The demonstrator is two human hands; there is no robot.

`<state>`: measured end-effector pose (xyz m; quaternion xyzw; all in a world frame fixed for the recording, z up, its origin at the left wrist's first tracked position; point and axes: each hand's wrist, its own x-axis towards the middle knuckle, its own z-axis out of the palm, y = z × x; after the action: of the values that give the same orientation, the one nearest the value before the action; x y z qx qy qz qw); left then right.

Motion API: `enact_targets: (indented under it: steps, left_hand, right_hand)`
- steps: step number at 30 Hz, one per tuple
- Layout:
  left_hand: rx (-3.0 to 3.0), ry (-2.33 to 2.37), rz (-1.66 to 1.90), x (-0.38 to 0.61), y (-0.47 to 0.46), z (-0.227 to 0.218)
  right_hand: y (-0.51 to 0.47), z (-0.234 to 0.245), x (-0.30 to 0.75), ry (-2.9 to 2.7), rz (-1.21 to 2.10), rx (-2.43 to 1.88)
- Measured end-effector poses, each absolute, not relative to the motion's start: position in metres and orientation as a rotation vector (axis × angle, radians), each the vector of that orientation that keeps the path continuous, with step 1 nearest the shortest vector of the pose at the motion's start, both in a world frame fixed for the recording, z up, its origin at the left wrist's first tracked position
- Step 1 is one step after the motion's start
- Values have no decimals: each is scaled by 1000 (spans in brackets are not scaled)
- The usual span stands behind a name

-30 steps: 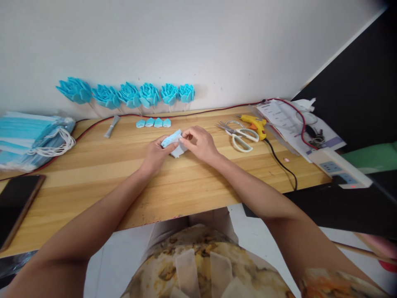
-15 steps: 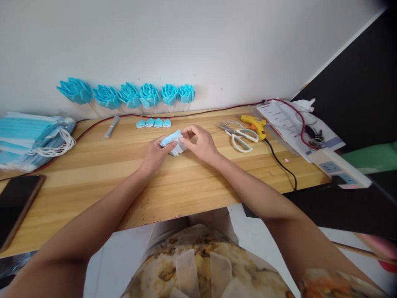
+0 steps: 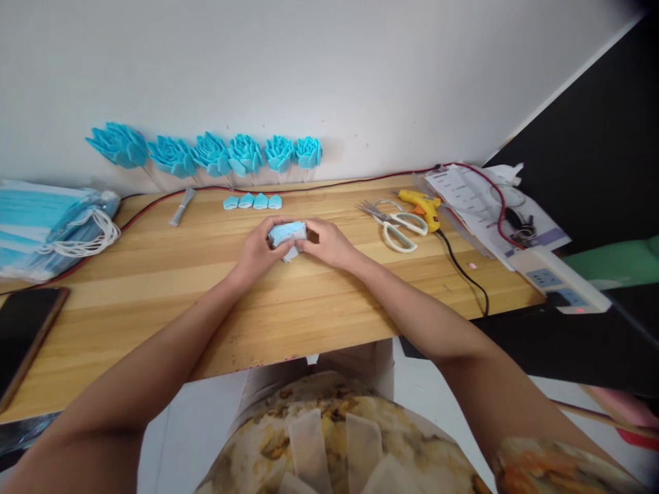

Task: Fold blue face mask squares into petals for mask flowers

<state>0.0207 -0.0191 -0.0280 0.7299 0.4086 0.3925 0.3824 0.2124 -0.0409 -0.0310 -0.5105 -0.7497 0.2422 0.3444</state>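
My left hand and my right hand meet over the middle of the wooden table. Both pinch a small folded piece of blue mask cloth between their fingertips, just above the tabletop. Its white underside shows below the blue. Several small folded blue petals lie in a row behind the hands. Several finished blue flowers lean against the white wall.
A stack of blue face masks lies at the far left, a dark phone at the near left. White-handled scissors, a yellow glue gun, papers and a power strip sit to the right. A red cable runs along the wall.
Both hands have closed in on the blue piece, folding it into a tighter, flatter packet. The view has shifted slightly.
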Motion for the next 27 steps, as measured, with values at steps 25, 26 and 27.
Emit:
enact_targets:
  steps: [25,26,27]
  left_hand:
    - [2327,1102,701,-31,-50,20]
    - [2308,1099,675,-43,-69,28]
    - [2256,1085,643,-55,-90,34]
  right_hand:
    - [-38,-29,214,-1810,694,-1181]
    - [-37,-30,214,-1840,700,-1201]
    - [-37,-31,215,-1889,696,-1241]
